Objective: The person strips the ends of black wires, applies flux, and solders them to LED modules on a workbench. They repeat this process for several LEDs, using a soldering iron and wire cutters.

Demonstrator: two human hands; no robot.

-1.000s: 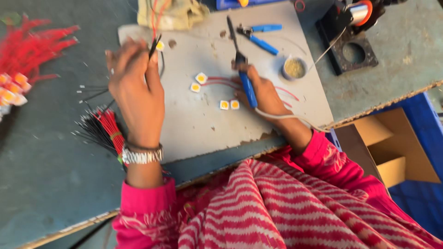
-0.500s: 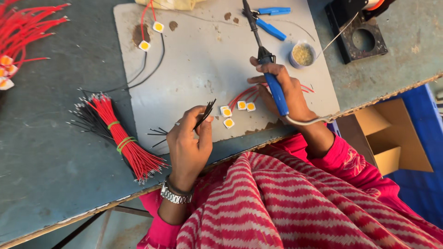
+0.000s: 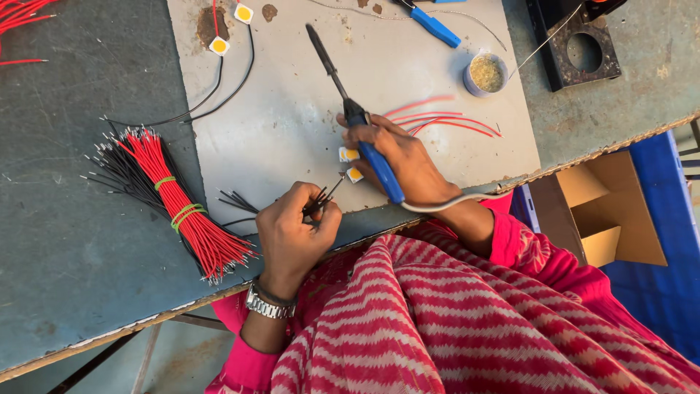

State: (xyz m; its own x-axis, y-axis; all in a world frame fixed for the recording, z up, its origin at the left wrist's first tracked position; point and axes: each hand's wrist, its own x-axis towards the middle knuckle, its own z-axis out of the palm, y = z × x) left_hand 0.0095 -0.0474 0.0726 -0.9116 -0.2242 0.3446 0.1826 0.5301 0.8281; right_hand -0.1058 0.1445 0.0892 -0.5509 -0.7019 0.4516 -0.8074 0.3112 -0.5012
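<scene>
Left hand point(image 3: 292, 233) pinched thin black wires point(image 3: 321, 198) – light, bendy. Right hand point(image 3: 405, 162) gripped soldering iron point(image 3: 350, 102) by blue handle – tip likely hot.

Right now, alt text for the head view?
The right hand grips a blue-handled soldering iron over a grey mat; the left hand pinches thin black wires toward small square chips.

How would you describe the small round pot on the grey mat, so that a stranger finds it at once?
Start at the pale grey mat on the dark table and go to its far right corner. There, beyond the loose red wires, stands the small pot. It is the only round container, pale-walled and filled with yellowish stuff, unlike the flat square chips elsewhere.
</scene>
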